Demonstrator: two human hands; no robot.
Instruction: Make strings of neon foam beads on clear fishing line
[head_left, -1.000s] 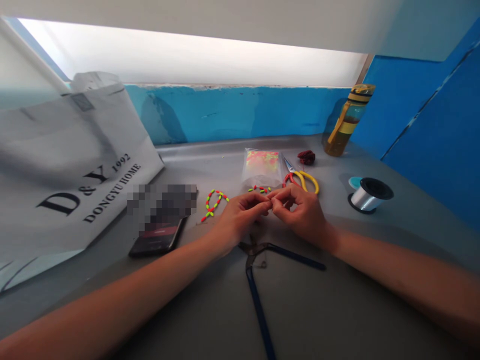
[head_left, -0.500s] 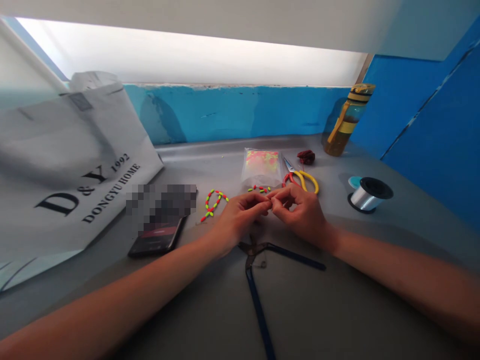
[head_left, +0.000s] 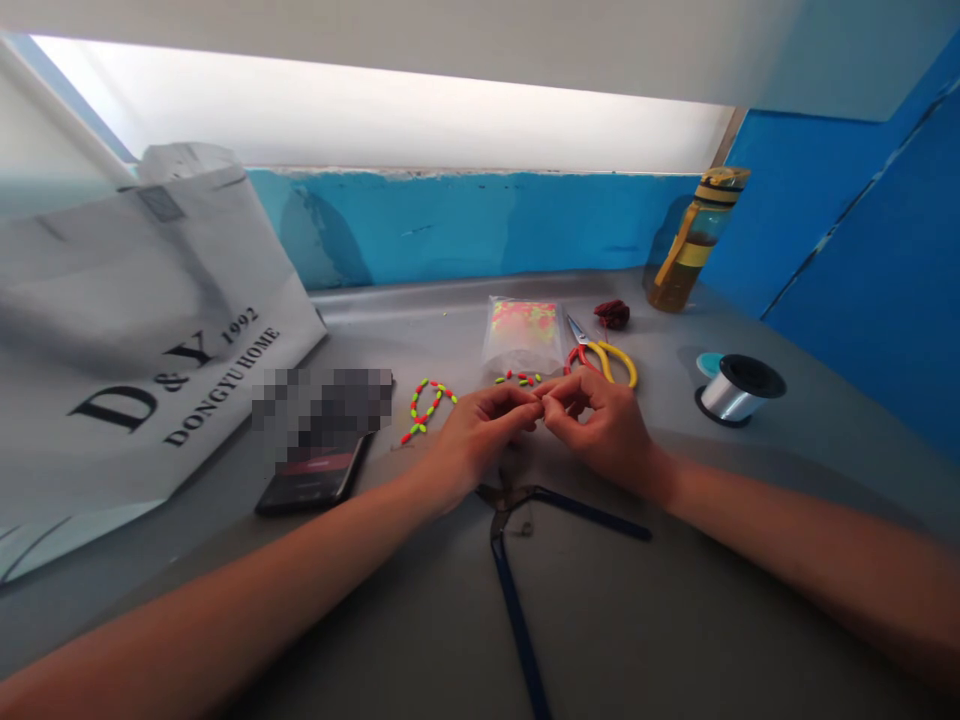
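Observation:
My left hand (head_left: 480,435) and my right hand (head_left: 604,425) meet fingertip to fingertip near the middle of the table. Both are pinched, and whatever lies between the fingertips is too small to make out. Beside my left hand, a string of red and yellow-green beads (head_left: 427,403) lies in a loop. Several loose beads (head_left: 520,378) sit just beyond the fingers. Blue-handled pliers (head_left: 517,590) lie with handles spread, just below my hands. Behind my right hand are scissors (head_left: 619,364) with yellow and red handles, and a clear bag of beads (head_left: 525,335).
A phone (head_left: 311,485) lies at the left by a large white bag (head_left: 150,330). On the right are a spool of clear line (head_left: 739,390), a teal disc (head_left: 709,364) and an upright bottle (head_left: 694,245). A dark red bundle (head_left: 613,314) lies behind the scissors.

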